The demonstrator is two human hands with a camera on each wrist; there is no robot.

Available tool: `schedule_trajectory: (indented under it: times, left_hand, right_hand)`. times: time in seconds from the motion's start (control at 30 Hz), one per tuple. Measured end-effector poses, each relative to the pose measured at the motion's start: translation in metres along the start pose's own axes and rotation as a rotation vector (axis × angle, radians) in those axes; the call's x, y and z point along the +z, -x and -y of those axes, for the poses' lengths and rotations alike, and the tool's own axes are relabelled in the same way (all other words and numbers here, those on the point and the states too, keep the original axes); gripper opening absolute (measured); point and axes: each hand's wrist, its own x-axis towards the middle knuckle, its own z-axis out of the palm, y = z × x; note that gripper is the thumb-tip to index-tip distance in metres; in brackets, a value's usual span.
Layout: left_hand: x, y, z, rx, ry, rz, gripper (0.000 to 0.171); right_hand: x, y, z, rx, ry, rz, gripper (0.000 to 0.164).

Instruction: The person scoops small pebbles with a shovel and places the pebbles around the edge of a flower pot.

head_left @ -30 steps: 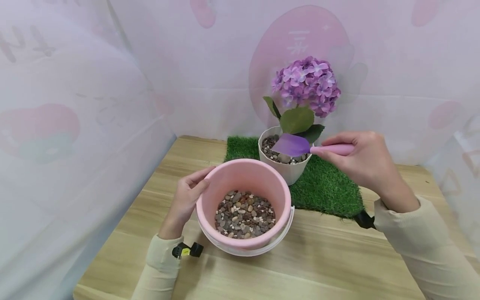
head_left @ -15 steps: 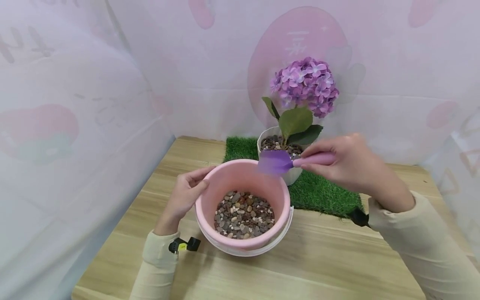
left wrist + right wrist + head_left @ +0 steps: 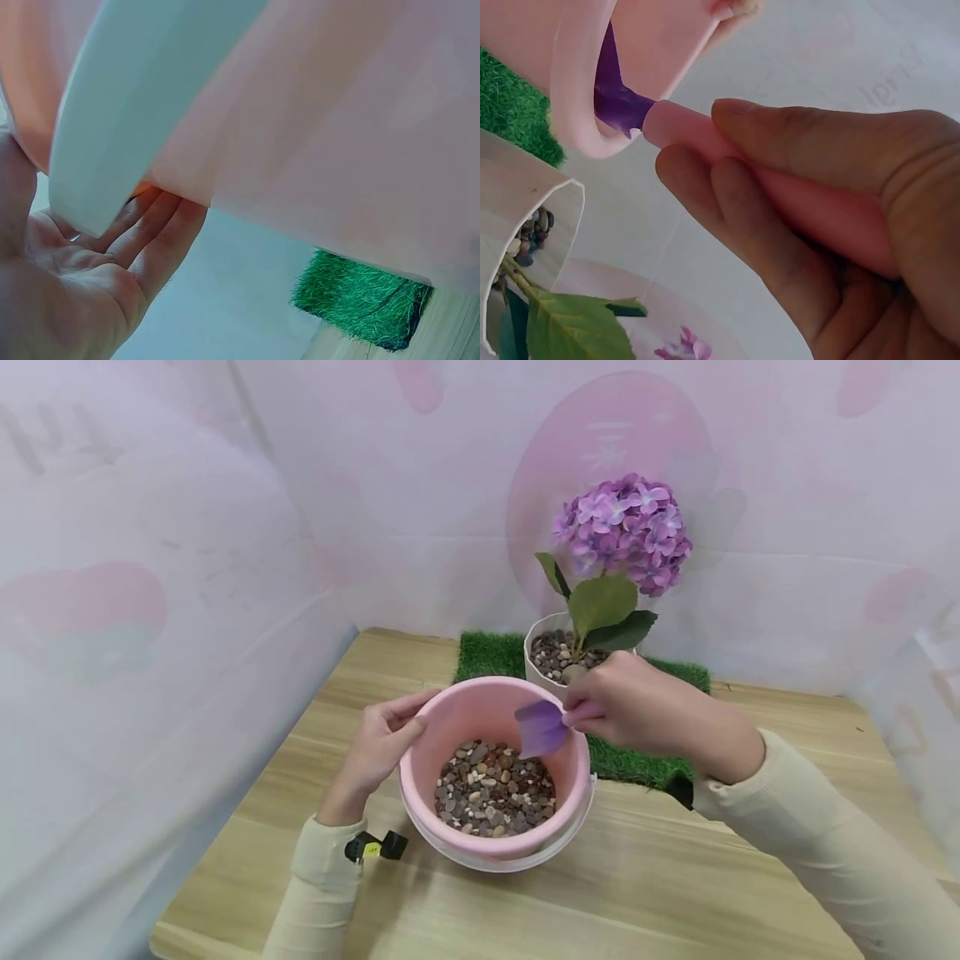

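Note:
A pink bucket [image 3: 420, 768] with pebbles [image 3: 495, 789] in its bottom stands on the table. My left hand [image 3: 381, 747] grips its left rim, thumb at the lip and fingers along the outer wall, as the left wrist view also shows. By its pink handle [image 3: 780, 187] my right hand [image 3: 637, 706] holds a small trowel with a purple blade [image 3: 542, 728]. That blade dips inside the bucket's right rim, above the pebbles. Behind the bucket, a white pot [image 3: 534, 670] of pebbles holds a purple hydrangea [image 3: 626, 531]; my right hand hides part of the pot.
Under the pot lies a green artificial grass mat [image 3: 487, 652] on the wooden table [image 3: 300, 827]. The bucket's white bail handle [image 3: 525, 862] hangs at its front. Printed white cloth [image 3: 420, 485] closes off the back and sides.
My right hand has brought the trowel from over the white pot left and down to the bucket, and its blade has gone inside the rim. The left hand keeps its grip.

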Motion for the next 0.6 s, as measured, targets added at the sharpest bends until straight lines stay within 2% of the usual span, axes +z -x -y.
schedule_trajectory:
  times: [0.13,0.23,0.6]
  left_hand:
    - [0.001,-0.001,0.000,0.004,0.002,0.000,0.042]
    - [0.001,-0.002,-0.001,0.008,0.002,0.001,0.042]
    - [-0.001,-0.002,0.002,0.014,-0.002,0.009,0.042]
  right_hand:
    - [0.002,-0.011,0.008,-0.009,0.072,0.084,0.029]
    - [0.003,-0.017,0.015,0.006,0.113,0.144,0.032]
    - [0.013,-0.030,0.029,0.086,0.168,0.272,0.022]
